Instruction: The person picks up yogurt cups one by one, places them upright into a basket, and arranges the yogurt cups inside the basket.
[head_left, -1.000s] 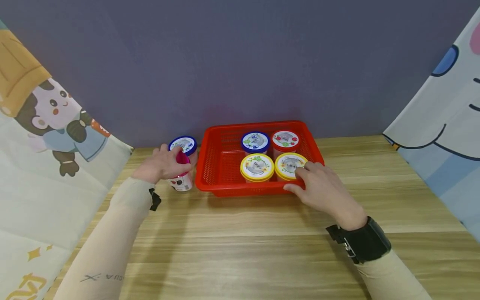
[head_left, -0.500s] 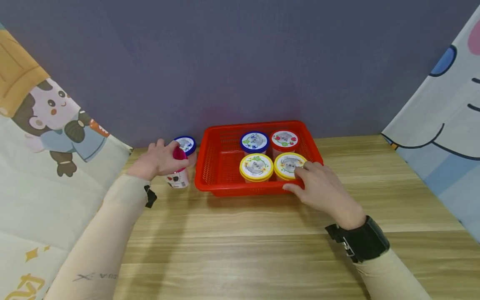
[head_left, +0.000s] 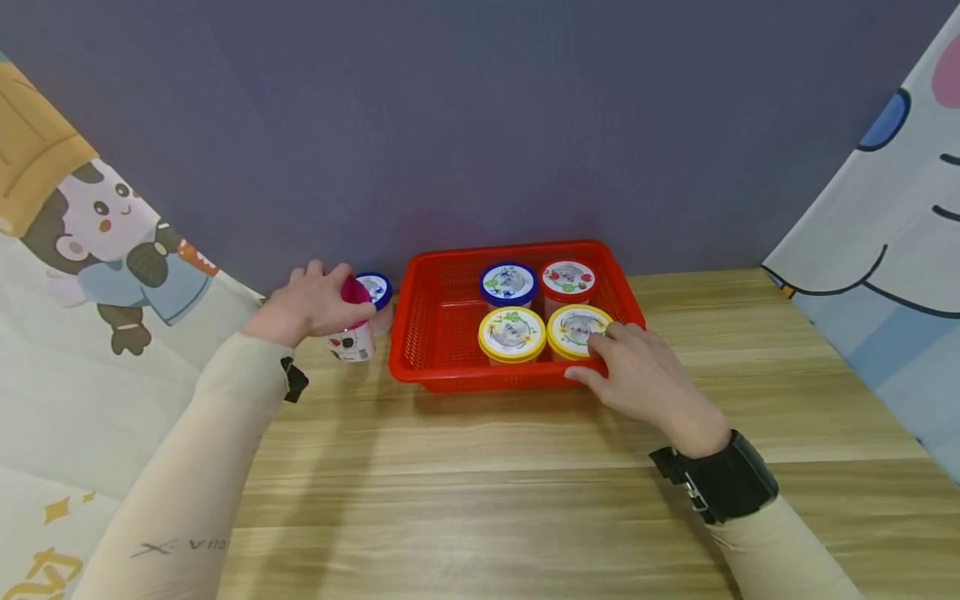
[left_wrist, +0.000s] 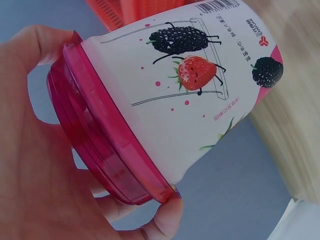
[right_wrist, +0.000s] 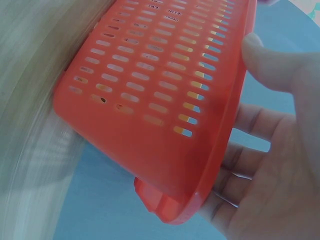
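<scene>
My left hand (head_left: 311, 307) grips a white yogurt cup (head_left: 352, 343) by its translucent magenta lid (left_wrist: 100, 125). Berries are printed on the cup's side. Whether its base touches the table cannot be told. Just behind it stands another cup with a blue-rimmed lid (head_left: 377, 287), partly hidden by the hand. At the front right corner of the red plastic basket (head_left: 435, 377), my right hand (head_left: 645, 375) holds the rim, thumb outside and fingers over the edge beside a yellow-lidded cup (head_left: 576, 329). The right wrist view has the slotted basket wall (right_wrist: 145, 85) up close.
Inside the basket are a second yellow-lidded cup (head_left: 512, 335), a blue-lidded cup (head_left: 508, 284) and a red-lidded cup (head_left: 568, 280), all toward its right side. A grey wall (head_left: 480, 125) rises behind the wooden table (head_left: 480, 492). Printed cloths (head_left: 150, 400) hang at both sides.
My left hand has shifted a little left and away from me with the magenta-lidded cup, leaving a wider gap to the basket. The right hand and basket stay almost still.
</scene>
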